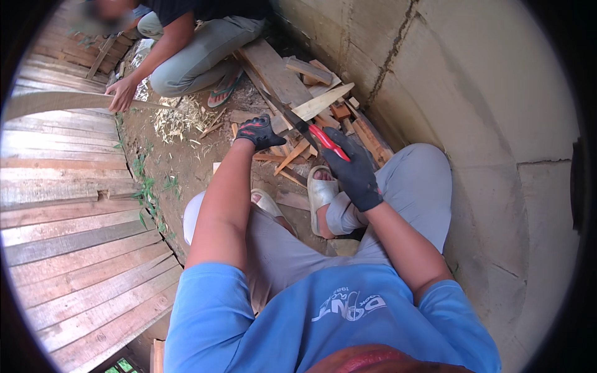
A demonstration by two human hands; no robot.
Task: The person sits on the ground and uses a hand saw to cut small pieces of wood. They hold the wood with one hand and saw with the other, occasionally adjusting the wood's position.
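Observation:
My left hand point(258, 132), in a black glove with red marks, is closed around the near end of a pale wooden piece point(326, 102). That piece stretches away to the right and tapers to a point. In a dark glove, my right hand point(351, 165) grips the red handle of a long, dark-bladed cutting tool point(292, 116). Its blade slants up and left across the wooden piece; whether the two touch I cannot tell. My fingers partly cover the handle. Beneath both hands lie wood offcuts point(300, 152).
A co-worker crouches at the upper left, one hand point(123, 94) on a long curved strip of wood point(56, 104). Shavings point(183, 118) are heaped on the dirt. A concrete wall point(485, 124) rises at right; wooden planks point(74, 217) line the left. Boards point(273, 71) are piled ahead.

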